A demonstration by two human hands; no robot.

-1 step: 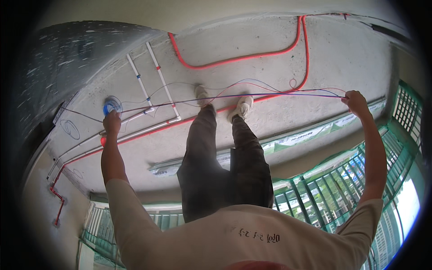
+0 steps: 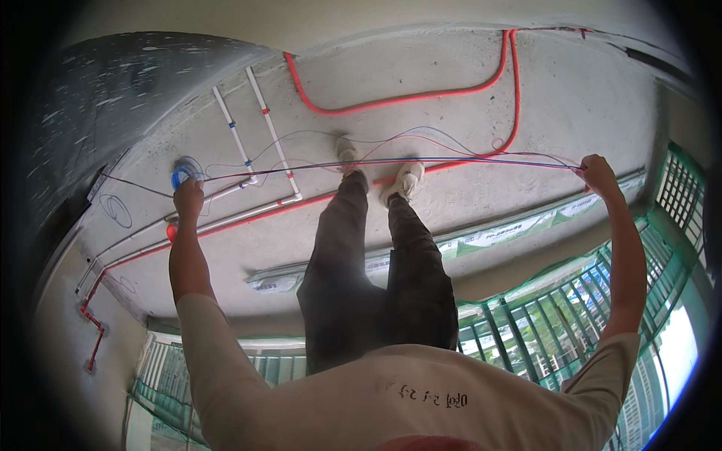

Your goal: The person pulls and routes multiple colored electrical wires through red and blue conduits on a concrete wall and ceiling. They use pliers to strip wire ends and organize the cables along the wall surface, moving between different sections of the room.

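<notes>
A bundle of thin red and blue electrical wires [image 2: 451,158] runs taut and nearly level across the view, above my shoes. My left hand [image 2: 188,198] is closed around its left end, close to a coil of blue wire [image 2: 181,174]. At the far right, my right hand [image 2: 598,175] grips the other end between its fingers. Looser strands [image 2: 421,129] arc away from the taut bundle. Beside my left wrist shows a red coil [image 2: 172,230], partly hidden by the arm.
Red conduit [image 2: 398,101] and white pipes [image 2: 272,143] with blue and red fittings run along the concrete floor. A loose wire loop [image 2: 115,211] lies at the left. A long plastic-wrapped strip [image 2: 511,229] lies behind my legs, near a railing with green netting [image 2: 519,331].
My right hand has shifted slightly to the right, and my left hand slightly up. The loose strands have swung a little. My left foot appears slightly farther right.
</notes>
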